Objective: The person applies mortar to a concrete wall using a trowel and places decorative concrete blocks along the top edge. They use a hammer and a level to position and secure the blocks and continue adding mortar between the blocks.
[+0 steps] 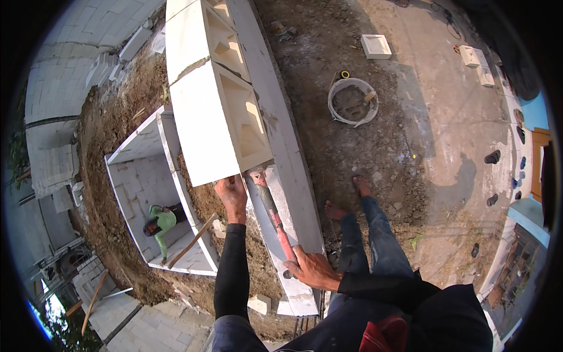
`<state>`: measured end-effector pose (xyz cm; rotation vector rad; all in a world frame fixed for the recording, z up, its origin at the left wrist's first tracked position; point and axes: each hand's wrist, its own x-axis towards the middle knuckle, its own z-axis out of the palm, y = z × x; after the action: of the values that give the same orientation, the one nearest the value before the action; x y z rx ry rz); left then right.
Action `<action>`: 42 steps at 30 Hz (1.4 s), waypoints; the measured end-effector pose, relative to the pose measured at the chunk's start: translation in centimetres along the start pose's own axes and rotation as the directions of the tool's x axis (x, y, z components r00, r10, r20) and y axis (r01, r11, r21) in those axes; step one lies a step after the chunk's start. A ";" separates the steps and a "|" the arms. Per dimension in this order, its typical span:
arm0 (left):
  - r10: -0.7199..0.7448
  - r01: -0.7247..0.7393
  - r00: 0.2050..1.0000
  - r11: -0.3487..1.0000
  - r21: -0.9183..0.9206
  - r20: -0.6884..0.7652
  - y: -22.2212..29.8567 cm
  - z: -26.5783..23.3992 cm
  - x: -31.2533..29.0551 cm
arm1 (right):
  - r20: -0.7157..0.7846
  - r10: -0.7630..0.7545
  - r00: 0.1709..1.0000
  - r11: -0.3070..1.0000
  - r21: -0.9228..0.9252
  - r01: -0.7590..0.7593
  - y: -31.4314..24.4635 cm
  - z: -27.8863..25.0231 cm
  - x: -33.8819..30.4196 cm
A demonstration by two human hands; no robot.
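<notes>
Red-and-black tool (272,210), its near end grasped in the right hand (316,271); white block (204,126) just beyond the left hand (233,199), whose grip cannot be told.

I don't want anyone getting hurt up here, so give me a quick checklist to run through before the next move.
1. Right hand closed around the red-handled tool: ok.
2. Left hand well away from the tool's far end: not ok, it is right beside it, at the block's near end.
3. Nearest hollow block firmly bedded: cannot tell.
4. Person in green clear of the tool: ok, inside the walled enclosure to the left.
5. Feet protected: not ok, they look bare.
</notes>
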<state>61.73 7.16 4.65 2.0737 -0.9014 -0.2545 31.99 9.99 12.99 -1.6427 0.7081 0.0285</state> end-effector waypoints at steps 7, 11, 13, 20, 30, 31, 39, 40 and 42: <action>0.074 -0.069 0.997 0.991 0.111 -0.035 -1.3 -0.1 0.1 | -0.007 -0.030 1.000 0.999 0.016 0.030 -0.1 -0.2 0.0; 0.073 -0.066 0.996 0.989 0.131 -0.048 0.3 0.3 0.0 | 0.034 0.008 0.999 1.000 0.004 -0.008 0.3 -0.3 0.4; 0.079 -0.071 0.996 0.987 0.141 -0.048 0.1 0.0 0.3 | 0.018 -0.010 1.000 1.000 0.026 0.010 0.0 -0.3 0.3; 0.046 -0.044 0.999 0.992 0.117 -0.010 -0.2 -0.3 0.7 | -0.007 -0.025 1.000 0.999 0.020 0.025 0.2 -0.3 0.5; -0.013 0.017 1.000 0.989 0.148 -0.027 -0.1 -0.2 0.2 | 0.028 0.011 1.000 1.000 0.026 -0.011 0.4 -1.2 0.4; -0.044 0.048 0.999 0.989 0.139 -0.027 0.4 -0.2 0.2 | 0.031 0.007 0.999 0.999 0.037 -0.008 0.5 -1.2 0.6; 0.005 -0.002 1.000 0.988 0.156 -0.022 1.8 -0.1 0.3 | -0.019 -0.027 0.999 0.997 0.068 0.028 1.2 -0.9 0.6; 0.016 -0.012 1.000 0.985 0.172 -0.020 1.7 -0.1 0.3 | -0.013 -0.023 1.000 0.998 0.061 0.024 1.1 -1.1 0.6; -0.017 0.023 0.999 0.986 0.165 -0.043 0.5 -0.3 0.2 | 0.010 -0.015 1.000 0.999 0.046 0.014 0.7 -1.5 0.5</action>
<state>61.76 6.99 5.30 2.2336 -0.9032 -0.1509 31.51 8.39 12.51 -1.6027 0.6843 0.0099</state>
